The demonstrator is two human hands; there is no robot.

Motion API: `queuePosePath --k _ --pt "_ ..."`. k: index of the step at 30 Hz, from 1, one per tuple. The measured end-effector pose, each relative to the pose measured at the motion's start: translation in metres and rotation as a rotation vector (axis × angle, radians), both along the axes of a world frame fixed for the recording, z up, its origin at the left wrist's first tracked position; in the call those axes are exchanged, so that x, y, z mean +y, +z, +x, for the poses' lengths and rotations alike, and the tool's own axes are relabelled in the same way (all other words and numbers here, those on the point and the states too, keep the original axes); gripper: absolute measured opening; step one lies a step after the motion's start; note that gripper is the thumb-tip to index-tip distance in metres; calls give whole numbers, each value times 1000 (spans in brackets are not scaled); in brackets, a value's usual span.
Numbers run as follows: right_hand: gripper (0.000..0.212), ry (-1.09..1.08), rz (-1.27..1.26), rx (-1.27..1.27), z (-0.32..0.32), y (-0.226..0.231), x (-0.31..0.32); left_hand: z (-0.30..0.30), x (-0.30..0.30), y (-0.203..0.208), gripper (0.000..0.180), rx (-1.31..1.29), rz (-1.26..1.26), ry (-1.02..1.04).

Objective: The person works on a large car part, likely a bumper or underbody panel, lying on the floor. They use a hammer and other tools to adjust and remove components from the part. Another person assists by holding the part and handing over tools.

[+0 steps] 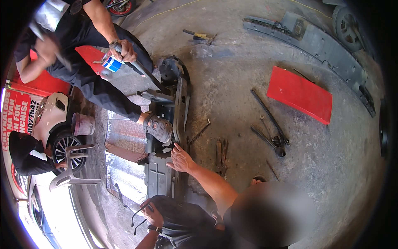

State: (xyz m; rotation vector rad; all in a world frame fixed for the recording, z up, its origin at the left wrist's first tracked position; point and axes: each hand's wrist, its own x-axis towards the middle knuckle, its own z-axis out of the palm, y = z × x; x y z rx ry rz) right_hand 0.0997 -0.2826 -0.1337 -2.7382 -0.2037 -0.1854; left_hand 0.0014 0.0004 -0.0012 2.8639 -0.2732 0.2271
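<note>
Neither my left hand nor my right hand shows in the head view. In the middle lies a long black metal vehicle part (181,101) on silvery sheeting (124,166). At the upper left a person in dark clothes presses a shoe (158,128) on it. One of that person's hands grips a long bar (147,74) slanting down to the part; the other, smeared by motion, swings a tool. Below, a crouching person with a blurred head touches the part with one spread hand (181,159). Near that person's knee, a hand with a wristwatch holds eyeglasses (139,215).
A red panel (299,94) and a long grey bumper-like part (317,52) lie on the right. Between lie a black jack-like tool (273,141), pliers-like tools (222,155) and a hammer (201,36). A plastic chair (74,180), bucket (83,124) and white car (54,108) stand left.
</note>
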Motion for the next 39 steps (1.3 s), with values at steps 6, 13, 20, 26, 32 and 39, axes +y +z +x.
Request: queuePosePath --k 6,13,20,26,32,39 --pt "76 13 34 3 1 -1 -1 2 4 -3 24 -17 -3 -19" --pt "76 -20 33 -18 -3 0 0 0 0 -1 24 -9 8 -10" --pt "75 -43 25 -92 -7 -1 -3 -3 -3 -1 21 -23 -29 -27" --pt "76 -27 37 -79 -4 1 -3 -3 -2 2 21 -38 -1 -12" --pt "79 -192 12 -60 5 0 16 -1 -5 5 21 -3 -20 -32" --pt "75 -247 104 -138 2 -4 16 -4 -3 3 21 5 -30 -29"
